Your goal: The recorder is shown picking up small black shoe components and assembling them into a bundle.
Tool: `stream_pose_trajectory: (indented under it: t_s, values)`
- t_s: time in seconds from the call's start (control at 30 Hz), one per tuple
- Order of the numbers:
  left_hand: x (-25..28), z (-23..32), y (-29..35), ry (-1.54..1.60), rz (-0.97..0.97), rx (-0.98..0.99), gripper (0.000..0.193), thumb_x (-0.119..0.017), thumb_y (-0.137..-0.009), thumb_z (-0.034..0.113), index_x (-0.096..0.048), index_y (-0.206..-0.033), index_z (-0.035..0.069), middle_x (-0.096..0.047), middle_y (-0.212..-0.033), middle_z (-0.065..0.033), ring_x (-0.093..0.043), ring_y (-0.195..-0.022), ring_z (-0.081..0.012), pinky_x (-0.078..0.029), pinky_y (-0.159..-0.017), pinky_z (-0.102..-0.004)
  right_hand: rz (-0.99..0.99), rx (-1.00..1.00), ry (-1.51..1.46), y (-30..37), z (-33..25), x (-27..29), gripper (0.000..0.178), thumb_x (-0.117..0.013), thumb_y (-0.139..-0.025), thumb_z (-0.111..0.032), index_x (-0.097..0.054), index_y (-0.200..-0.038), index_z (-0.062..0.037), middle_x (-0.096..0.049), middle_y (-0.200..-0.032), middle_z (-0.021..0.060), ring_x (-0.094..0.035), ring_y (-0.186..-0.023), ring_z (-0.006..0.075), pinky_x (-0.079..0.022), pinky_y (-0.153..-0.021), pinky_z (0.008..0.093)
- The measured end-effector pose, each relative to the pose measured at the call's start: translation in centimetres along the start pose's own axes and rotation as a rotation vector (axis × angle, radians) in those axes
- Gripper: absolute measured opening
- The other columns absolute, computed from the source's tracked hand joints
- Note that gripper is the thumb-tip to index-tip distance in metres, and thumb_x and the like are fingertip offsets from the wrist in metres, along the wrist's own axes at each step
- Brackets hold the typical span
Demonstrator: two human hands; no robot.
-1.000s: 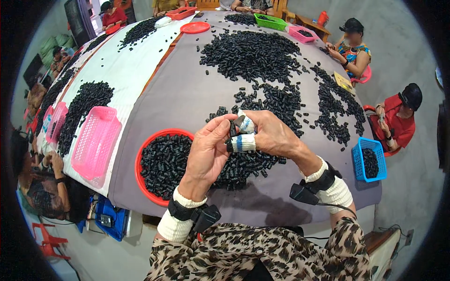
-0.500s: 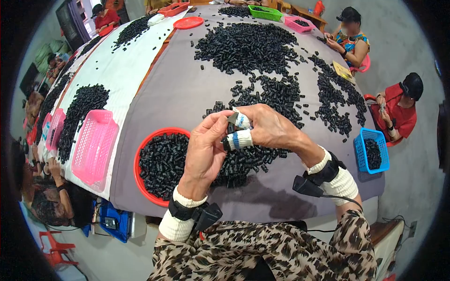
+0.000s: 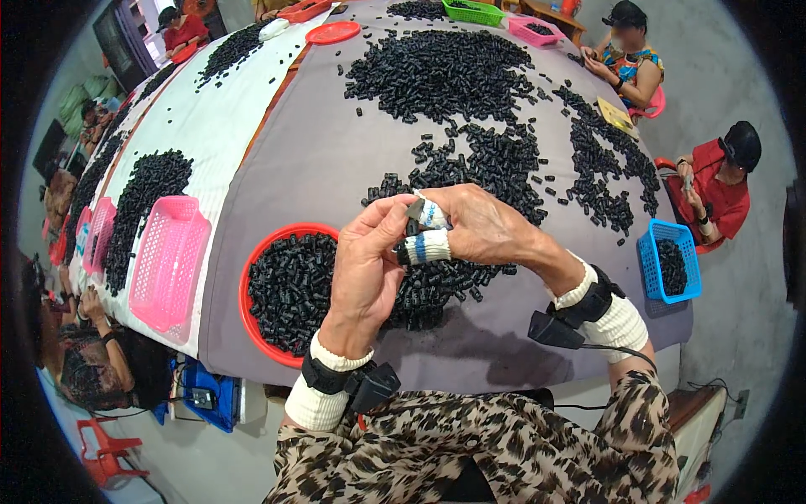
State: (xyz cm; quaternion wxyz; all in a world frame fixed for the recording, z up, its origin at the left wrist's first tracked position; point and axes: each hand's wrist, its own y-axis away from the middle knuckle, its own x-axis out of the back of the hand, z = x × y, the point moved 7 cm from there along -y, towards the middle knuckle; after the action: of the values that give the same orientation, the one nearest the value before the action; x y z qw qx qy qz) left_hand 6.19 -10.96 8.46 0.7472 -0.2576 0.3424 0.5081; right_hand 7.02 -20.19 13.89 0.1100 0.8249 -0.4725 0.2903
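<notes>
My left hand (image 3: 363, 273) and my right hand (image 3: 487, 225) meet over the grey-covered table. The left fingers and thumb pinch a small black plastic part, mostly hidden between the hands. A flat grey blade-like piece (image 3: 415, 210) sticks out by the right thumb, held in the right hand. White wrapping covers the right thumb, and a white sleeve with a blue band (image 3: 428, 247) covers a right finger. A heap of black plastic parts (image 3: 420, 302) lies below my hands. Beside my left hand stands a red round basin (image 3: 245, 290) full of such parts.
Larger heaps of black parts (image 3: 437, 76) spread across the table (image 3: 294, 176). A pink basket (image 3: 168, 260) stands to the left, a blue basket (image 3: 694, 277) with parts to the right. A red lid (image 3: 333, 32) lies at the far side. Several people sit around the table.
My hands keep nearly the same pose, with the fingers shifting slightly against each other. The whole view has tilted a little.
</notes>
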Motion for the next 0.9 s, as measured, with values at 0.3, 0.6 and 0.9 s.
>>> stream_pose_trajectory:
  t_s: [0.3, 0.6, 0.9]
  values:
    - [-0.2, 0.0, 0.2, -0.052, 0.046, 0.002, 0.019, -0.053, -0.089, 0.015, -0.057, -0.1, 0.0, -0.061, -0.089, -0.0058, -0.06, -0.079, -0.0119, -0.049, -0.071, -0.0253, 0.005, 0.009, 0.069, 0.4, 0.5, -0.3, 0.034, -0.064, -0.071, -0.031, -0.057, -0.082, 0.0006, -0.059, -0.068, 0.0138, -0.055, -0.061, 0.0233, -0.043, -0.06, 0.0362]
    - [-0.8, -0.6, 0.3, 0.139, -0.035, 0.046, 0.023, -0.051, -0.09, 0.018, -0.055, -0.104, 0.001, -0.06, -0.09, -0.0061, -0.059, -0.08, -0.0137, -0.049, -0.073, -0.028, 0.017, -0.079, -0.062, 0.9, 0.5, 0.5, 0.033, -0.069, -0.067, -0.028, -0.058, -0.081, 0.0, -0.059, -0.068, 0.0084, -0.055, -0.062, 0.016, -0.044, -0.06, 0.0318]
    - [-0.8, -0.9, 0.4, 0.129, -0.028, 0.047, 0.023, -0.051, -0.09, 0.018, -0.054, -0.105, 0.0, -0.06, -0.092, -0.0069, -0.059, -0.083, -0.014, -0.049, -0.075, -0.0277, 0.03, -0.013, 0.004, 1.0, -0.1, 0.6, 0.036, -0.067, -0.067, -0.031, -0.058, -0.081, 0.0009, -0.06, -0.068, 0.0102, -0.057, -0.061, 0.02, -0.045, -0.06, 0.0331]
